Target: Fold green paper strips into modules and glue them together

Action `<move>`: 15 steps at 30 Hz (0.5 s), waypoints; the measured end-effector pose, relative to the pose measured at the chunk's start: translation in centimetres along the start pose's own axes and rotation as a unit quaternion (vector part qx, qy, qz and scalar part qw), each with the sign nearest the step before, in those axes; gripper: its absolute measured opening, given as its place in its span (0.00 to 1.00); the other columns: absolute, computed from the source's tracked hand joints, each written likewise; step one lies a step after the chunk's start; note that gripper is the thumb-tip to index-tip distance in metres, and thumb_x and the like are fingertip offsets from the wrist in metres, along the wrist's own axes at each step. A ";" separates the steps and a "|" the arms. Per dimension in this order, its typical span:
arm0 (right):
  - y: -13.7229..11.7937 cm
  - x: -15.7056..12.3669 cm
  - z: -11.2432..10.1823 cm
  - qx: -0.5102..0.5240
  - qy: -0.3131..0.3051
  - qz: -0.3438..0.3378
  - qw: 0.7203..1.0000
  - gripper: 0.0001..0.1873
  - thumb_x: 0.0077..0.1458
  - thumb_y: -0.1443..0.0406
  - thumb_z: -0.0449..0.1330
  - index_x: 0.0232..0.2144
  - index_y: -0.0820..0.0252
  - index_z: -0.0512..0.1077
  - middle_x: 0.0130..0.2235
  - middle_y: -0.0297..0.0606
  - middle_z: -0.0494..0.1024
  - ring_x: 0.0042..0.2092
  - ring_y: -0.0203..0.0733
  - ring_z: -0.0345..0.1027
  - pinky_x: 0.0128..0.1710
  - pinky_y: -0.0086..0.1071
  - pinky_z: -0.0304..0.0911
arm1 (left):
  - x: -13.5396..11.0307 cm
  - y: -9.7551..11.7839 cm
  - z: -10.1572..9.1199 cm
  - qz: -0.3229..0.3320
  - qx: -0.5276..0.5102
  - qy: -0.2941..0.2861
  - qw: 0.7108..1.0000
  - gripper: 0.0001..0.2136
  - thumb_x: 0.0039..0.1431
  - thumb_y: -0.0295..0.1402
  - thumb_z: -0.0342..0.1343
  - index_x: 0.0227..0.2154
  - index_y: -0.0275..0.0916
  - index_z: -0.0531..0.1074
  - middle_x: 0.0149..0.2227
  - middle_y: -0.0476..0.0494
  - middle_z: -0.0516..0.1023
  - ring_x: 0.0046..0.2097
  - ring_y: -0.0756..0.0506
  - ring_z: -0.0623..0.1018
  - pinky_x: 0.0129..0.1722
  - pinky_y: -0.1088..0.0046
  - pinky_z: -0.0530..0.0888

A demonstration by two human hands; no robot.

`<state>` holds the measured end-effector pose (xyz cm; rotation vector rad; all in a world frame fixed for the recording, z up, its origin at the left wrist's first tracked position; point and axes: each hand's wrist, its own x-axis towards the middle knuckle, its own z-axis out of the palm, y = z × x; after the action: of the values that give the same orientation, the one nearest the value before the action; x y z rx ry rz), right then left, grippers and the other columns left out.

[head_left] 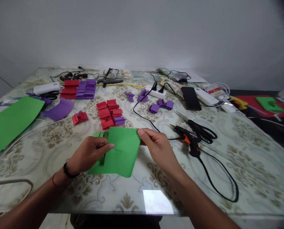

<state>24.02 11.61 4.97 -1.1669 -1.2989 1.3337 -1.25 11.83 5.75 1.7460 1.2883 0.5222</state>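
A green paper sheet (121,152), partly pleated at its left end, is held just above the patterned table (252,159) in front of me. My left hand (89,152) pinches its folded left part, fingers closed on the paper. At the sheet's upper right corner my right hand (155,144) grips the edge between thumb and fingers. Behind the sheet lies a pile of folded red paper pieces (108,113) with a purple one at its right.
A black glue gun (191,141) with its cord and black scissors (200,128) lie to the right. A large green sheet (10,122) and purple paper (59,109) lie left. Farther back are red and purple stacks (81,89), purple folds (161,105), a power strip (156,92) and a phone (191,98).
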 end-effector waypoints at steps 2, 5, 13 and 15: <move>0.0 0.2 -0.1 0.009 -0.025 0.019 0.999 0.25 0.61 0.44 0.66 0.26 0.57 0.72 0.29 0.32 0.70 0.33 0.40 0.66 0.38 0.35 0.68 | 0.1 -0.1 -0.1 0.006 0.001 0.011 1.000 0.25 0.66 0.51 0.54 0.19 0.40 0.59 0.21 0.54 0.61 0.25 0.51 0.63 0.26 0.75 0.60; 0.1 0.3 -0.1 0.000 -0.028 0.032 0.999 0.26 0.59 0.45 0.67 0.23 0.57 0.69 0.27 0.31 0.67 0.32 0.39 0.65 0.38 0.36 0.69 | 0.1 -0.3 -0.2 0.010 0.003 0.015 1.000 0.25 0.67 0.50 0.55 0.19 0.40 0.61 0.20 0.53 0.63 0.25 0.51 0.64 0.26 0.74 0.59; 0.3 0.4 0.0 -0.016 -0.037 0.023 0.999 0.25 0.57 0.43 0.69 0.26 0.58 0.75 0.27 0.32 0.71 0.31 0.39 0.65 0.34 0.33 0.66 | 0.3 -0.4 -0.5 0.013 -0.002 0.034 0.999 0.24 0.66 0.50 0.55 0.19 0.40 0.62 0.21 0.54 0.62 0.25 0.51 0.63 0.26 0.75 0.59; 0.5 0.4 0.0 -0.041 -0.045 0.024 0.998 0.27 0.57 0.42 0.68 0.24 0.57 0.74 0.25 0.31 0.69 0.29 0.38 0.62 0.30 0.32 0.63 | 0.3 -0.4 -0.6 0.012 -0.003 0.042 0.999 0.24 0.66 0.50 0.55 0.19 0.40 0.62 0.20 0.54 0.61 0.25 0.51 0.62 0.26 0.75 0.58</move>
<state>23.95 12.03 4.49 -1.2128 -1.4109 1.3928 -1.83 12.38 5.68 1.7523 1.3233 0.6189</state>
